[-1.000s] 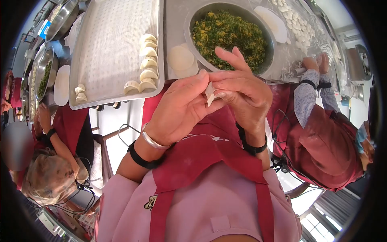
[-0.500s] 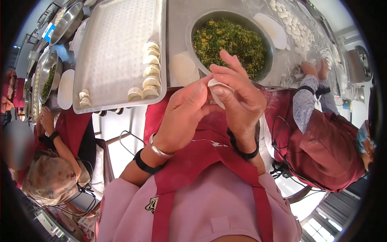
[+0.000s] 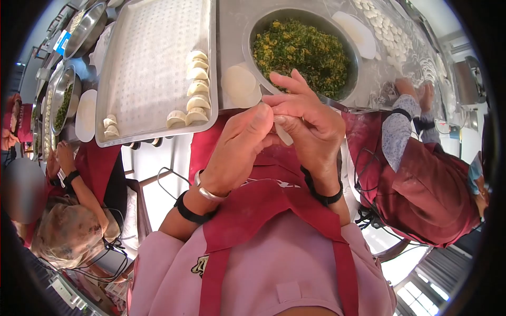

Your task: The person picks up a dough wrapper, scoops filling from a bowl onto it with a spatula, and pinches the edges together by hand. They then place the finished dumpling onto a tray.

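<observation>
A small white dough wrapper (image 3: pixel 283 135) is pinched between my two hands, just in front of the metal bowl. My left hand (image 3: pixel 240 145) grips its left side with thumb and fingers, and its lower fingers are partly hidden behind it. My right hand (image 3: pixel 311 126) presses the right side between thumb and index finger, with other fingers raised over the bowl's edge. Most of the dough is covered by the fingers. The bowl (image 3: pixel 355 79) holds chopped green and yellow filling (image 3: pixel 300 50). Round flat wrappers (image 3: pixel 240 85) lie left of the bowl.
A metal tray (image 3: pixel 213 68) at the left carries several folded dumplings (image 3: pixel 197 102). Beyond the bowl are a white plate (image 3: pixel 358 37) and many dough pieces (image 3: pixel 387 34) on the floured table. Co-workers in dark red sit on both sides, the right one's hands (image 3: pixel 414 94) at the table.
Both of my hands have closed together around the dough, which shows less between them. My right hand's fingers have come slightly left and lower.
</observation>
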The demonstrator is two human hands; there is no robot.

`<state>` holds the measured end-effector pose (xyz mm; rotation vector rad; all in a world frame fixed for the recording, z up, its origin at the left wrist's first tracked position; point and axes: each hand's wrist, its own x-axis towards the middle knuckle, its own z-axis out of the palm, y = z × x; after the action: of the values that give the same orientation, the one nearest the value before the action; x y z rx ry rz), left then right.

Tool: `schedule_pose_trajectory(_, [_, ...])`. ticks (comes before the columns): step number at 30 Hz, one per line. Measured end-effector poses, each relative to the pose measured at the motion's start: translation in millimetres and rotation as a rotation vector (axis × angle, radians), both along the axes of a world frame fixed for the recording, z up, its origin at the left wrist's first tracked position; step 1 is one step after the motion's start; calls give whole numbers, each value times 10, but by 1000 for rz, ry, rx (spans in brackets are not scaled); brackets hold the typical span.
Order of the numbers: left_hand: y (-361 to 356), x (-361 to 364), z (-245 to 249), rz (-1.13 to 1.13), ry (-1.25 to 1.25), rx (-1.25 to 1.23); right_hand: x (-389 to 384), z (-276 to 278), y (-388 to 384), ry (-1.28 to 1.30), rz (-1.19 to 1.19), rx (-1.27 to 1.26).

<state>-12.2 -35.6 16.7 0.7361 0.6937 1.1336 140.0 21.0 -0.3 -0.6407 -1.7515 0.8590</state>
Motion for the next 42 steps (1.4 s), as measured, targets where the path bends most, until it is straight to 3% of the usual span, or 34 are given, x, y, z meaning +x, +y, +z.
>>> schedule_pose_trajectory(4, [17,38,10,62,-88,-91,24,-77,40,-144,41,33])
schedule_pose_trajectory(7, [43,8,-43,77,-187,-97,-134,4,-121,66,-90,-183])
schedule_pose_trajectory(10, [33,18,-34,102,-264,-80,-140,112,-175,-2,-164,-209])
schedule_pose_trajectory(14, [6,65,38,124,-305,-75,-92,-63,-76,-108,-125,-3])
schedule_pose_trajectory(20, [44,-78,103,112,-83,-46,-137,-61,-19,-209,-110,113])
schedule_pose_trajectory(23, [32,-102,92,110,-205,-131,-191,-107,-51,-175,-182,113])
schedule_pose_trajectory(29, [14,-154,-38,200,-372,-190,-280,-187,-51,-364,-193,255])
schedule_pose_trajectory(32, [31,-506,-114,128,-195,-46,-271,-57,-133,-318,-190,179])
schedule_pose_trajectory(33, [41,-643,-124,241,-123,-43,-229,-64,-131,-322,-198,177])
schedule_pose_trajectory(37, [197,-1412,-311,438,624,58,-112,-91,-154,-270,-224,105])
schedule_pose_trajectory(41, [314,-1853,-697,423,1126,12,-87,-107,-192,-223,-221,32])
schedule_pose_trajectory(42, [312,-1848,-699,396,1151,-1,-86,-110,-207,-215,-216,10])
